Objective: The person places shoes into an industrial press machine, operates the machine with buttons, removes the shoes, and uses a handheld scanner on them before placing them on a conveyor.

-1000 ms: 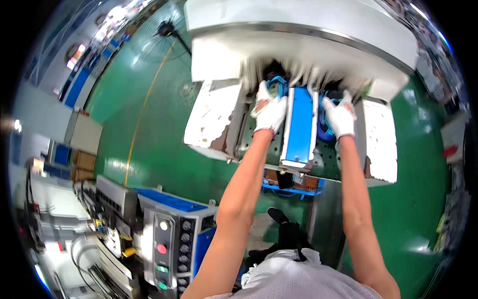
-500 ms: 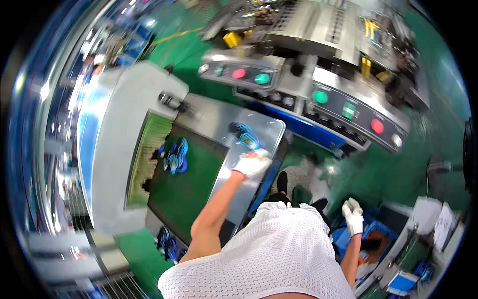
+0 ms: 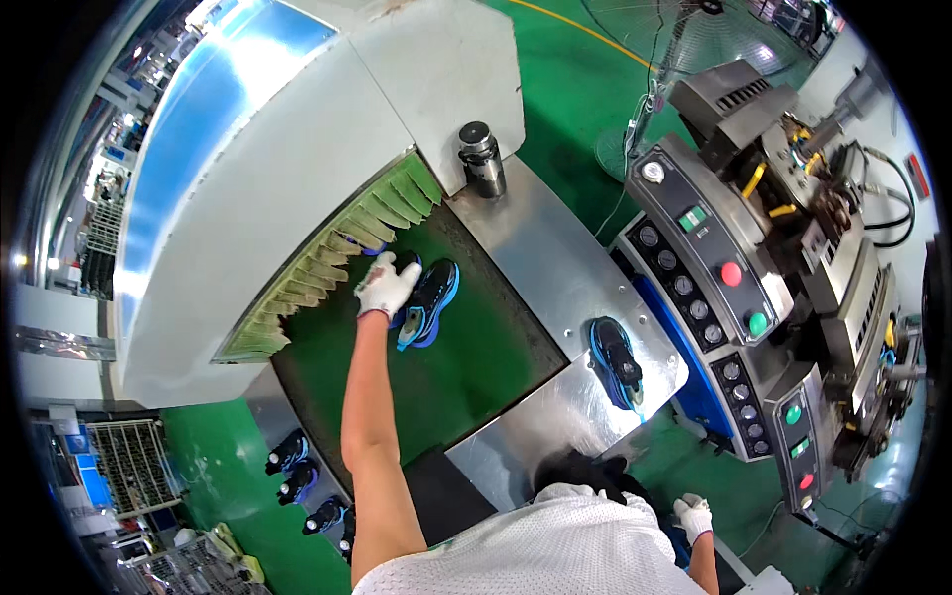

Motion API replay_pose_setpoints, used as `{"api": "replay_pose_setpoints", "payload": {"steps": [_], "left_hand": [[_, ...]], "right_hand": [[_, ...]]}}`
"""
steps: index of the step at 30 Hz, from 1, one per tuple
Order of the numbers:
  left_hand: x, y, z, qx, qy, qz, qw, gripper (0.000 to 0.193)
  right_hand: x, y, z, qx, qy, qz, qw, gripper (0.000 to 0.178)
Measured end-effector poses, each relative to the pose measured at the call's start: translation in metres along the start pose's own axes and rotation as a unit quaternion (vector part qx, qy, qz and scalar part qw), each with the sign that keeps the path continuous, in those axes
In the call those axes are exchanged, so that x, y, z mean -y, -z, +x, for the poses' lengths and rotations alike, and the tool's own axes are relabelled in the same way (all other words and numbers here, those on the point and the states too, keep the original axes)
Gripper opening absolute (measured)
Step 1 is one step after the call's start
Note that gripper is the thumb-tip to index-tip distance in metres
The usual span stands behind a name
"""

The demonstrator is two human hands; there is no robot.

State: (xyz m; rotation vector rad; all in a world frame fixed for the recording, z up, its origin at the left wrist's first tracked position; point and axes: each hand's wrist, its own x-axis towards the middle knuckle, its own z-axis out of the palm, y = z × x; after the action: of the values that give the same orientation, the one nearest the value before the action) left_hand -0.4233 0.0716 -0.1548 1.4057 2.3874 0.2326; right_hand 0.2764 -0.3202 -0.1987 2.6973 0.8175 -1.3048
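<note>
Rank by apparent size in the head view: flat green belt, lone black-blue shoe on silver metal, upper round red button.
1. Flat green belt
2. Lone black-blue shoe
3. Upper round red button

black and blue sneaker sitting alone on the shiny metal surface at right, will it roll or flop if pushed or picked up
The black and blue sneaker probably won't roll, given its long, low shape. It looks soft on top, so it may give slightly when gripped. The smooth, shiny metal surface might let it slide if pushed.
</note>
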Motion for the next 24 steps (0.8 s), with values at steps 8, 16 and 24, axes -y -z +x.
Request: {"api": "replay_pose_setpoints", "payload": {"steps": [8, 16, 24], "left_hand": [[0.034, -0.109, -0.051, 0.026, -0.026, 0.075, 0.996, 0.064], [-0.139, -0.070, -0.241, 0.244, -0.071, -0.256, 0.933, 0.074], [-0.369, -0.062, -0.321, 0.568, -0.380, -0.458, 0.569, 0.067]], "right_hand": [[0.123, 0.023, -0.040, -0.041, 0.060, -0.146, 0.987, 0.065], [0.177, -0.005, 0.005, 0.175, 0.265, 0.181, 0.931, 0.053], [0.190, 0.103, -0.069, 0.720, 0.108, 0.623, 0.286, 0.059]]}}
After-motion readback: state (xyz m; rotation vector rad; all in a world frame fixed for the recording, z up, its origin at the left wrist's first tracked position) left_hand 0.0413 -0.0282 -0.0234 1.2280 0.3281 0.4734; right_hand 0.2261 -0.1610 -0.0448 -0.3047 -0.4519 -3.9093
